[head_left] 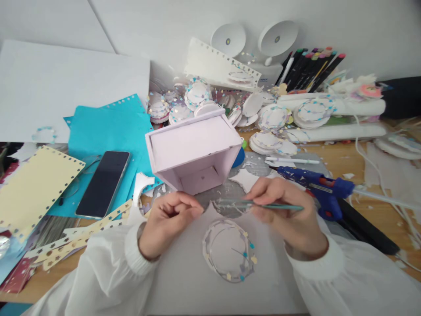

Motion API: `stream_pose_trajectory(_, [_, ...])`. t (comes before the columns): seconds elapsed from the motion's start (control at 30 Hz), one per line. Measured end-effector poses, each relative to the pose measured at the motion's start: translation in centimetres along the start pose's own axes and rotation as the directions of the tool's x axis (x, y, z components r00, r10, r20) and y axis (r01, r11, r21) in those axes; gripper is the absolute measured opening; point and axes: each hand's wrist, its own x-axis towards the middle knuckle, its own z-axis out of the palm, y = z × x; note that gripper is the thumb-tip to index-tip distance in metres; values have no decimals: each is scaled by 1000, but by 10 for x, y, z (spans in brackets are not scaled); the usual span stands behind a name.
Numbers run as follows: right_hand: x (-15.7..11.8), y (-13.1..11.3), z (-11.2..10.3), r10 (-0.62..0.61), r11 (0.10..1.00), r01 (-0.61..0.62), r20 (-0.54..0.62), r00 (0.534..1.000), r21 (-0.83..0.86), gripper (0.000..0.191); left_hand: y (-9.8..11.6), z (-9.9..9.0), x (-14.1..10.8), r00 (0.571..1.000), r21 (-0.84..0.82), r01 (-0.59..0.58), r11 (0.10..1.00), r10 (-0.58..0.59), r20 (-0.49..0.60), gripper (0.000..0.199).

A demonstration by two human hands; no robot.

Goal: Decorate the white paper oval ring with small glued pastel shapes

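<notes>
White disc [223, 250], circled by wire [251, 245] with coloured stars and dots, lies at six o'clock on a pale sheet [184, 281]; a dragged sleeve [355, 272] could snag the wire. At seven, the left hand [169, 221] has thumb and forefinger pinched together; whether anything is between them I cannot tell. At four, the right hand [286, 210] grips a tweezers-like tool [278, 206], its blurred tip towards the left hand; a slip might poke those fingers. At three, the glue gun [324, 191] has its nozzle [272, 168] just beyond the right hand, so lifting that hand could mean a burn if the gun is hot. Its label [321, 187] is unreadable. At eleven, the lilac box [197, 140] bears no visible writing. Beyond, at one, the lamp's base [268, 72] carries print [263, 80] too small to read.
</notes>
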Motion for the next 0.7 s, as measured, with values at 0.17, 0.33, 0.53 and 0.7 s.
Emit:
stream_pose_trajectory(0.17, [6, 4, -14, -46, 999, 47, -194, 980, -4, 12, 5, 0, -1, 992, 6, 20, 1000, -20, 124, 23])
stream_pose_trajectory(0.33, [6, 0, -11, -135, 956, 120, -37, 990, -266, 14, -1, -7, -7, 977, 101, -109, 989, 89, 192, 47])
stream_pose_trajectory(0.53, [8, 6, -6, -148, 910, 139, 7, 989, -390, 17, -7, -4, -9, 950, 63, -308, 949, 304, 63, 52])
stream_pose_trajectory(0.7, [7, 9, 2, -111, 895, 116, 36, 993, -431, 14, -1, 2, -6, 838, 214, -499, 840, 531, -126, 45])
